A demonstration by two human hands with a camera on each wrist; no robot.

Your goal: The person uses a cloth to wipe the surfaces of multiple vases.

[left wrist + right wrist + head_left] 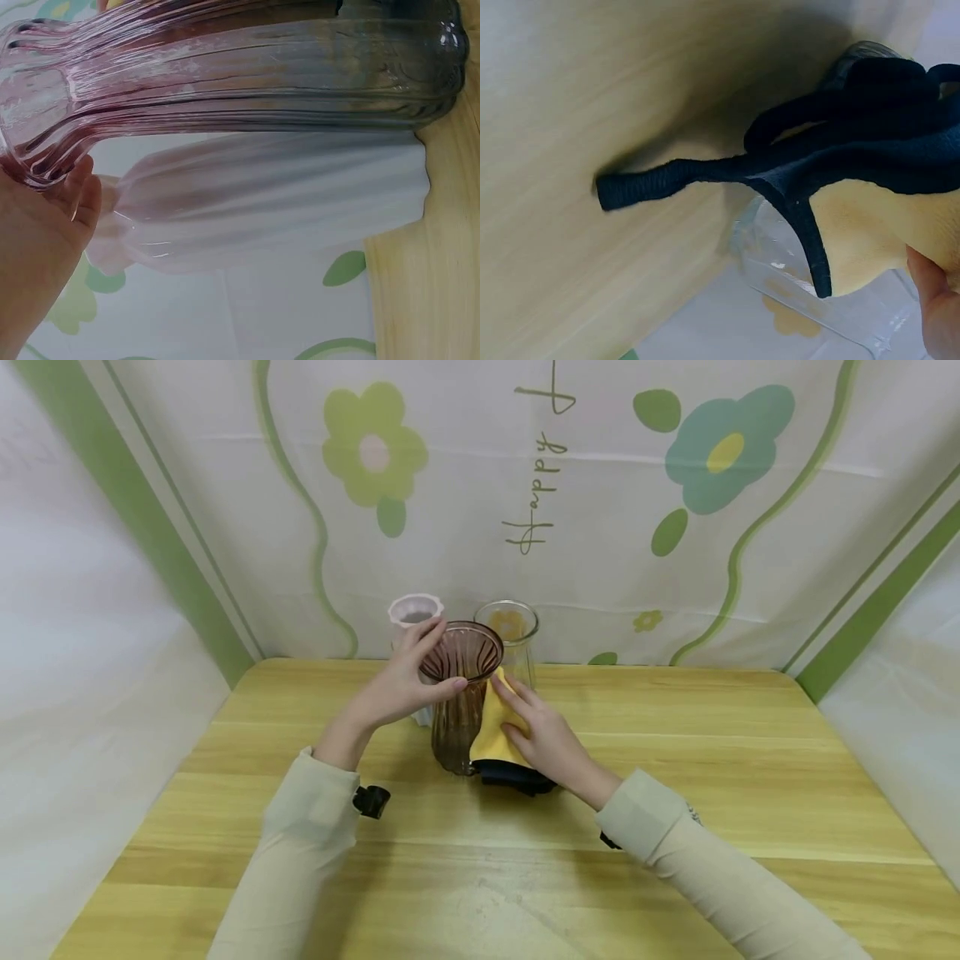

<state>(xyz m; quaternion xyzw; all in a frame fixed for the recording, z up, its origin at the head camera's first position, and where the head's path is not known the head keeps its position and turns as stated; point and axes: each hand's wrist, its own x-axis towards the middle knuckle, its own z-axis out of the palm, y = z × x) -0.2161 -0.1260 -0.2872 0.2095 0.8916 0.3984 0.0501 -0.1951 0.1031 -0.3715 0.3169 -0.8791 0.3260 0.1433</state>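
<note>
A ribbed, translucent purple-brown glass vase (459,718) stands on the table with its flared mouth up. My left hand (397,685) holds it by the mouth, thumb on the near side of the rim and fingers at the far left. In the left wrist view, the fingers of that hand (45,232) curl under the flared rim. On the vase's right side, my right hand (549,737) holds a yellow cloth (491,731) with a dark lower part (780,165) against the glass. The dark part hangs in folds near the vase's base.
A pale pink-and-white fluted vase (277,202) stands close behind, to the left. Behind to the right is a clear glass vase (517,647). The wooden table (675,760) ends at a flower-printed backdrop (465,485).
</note>
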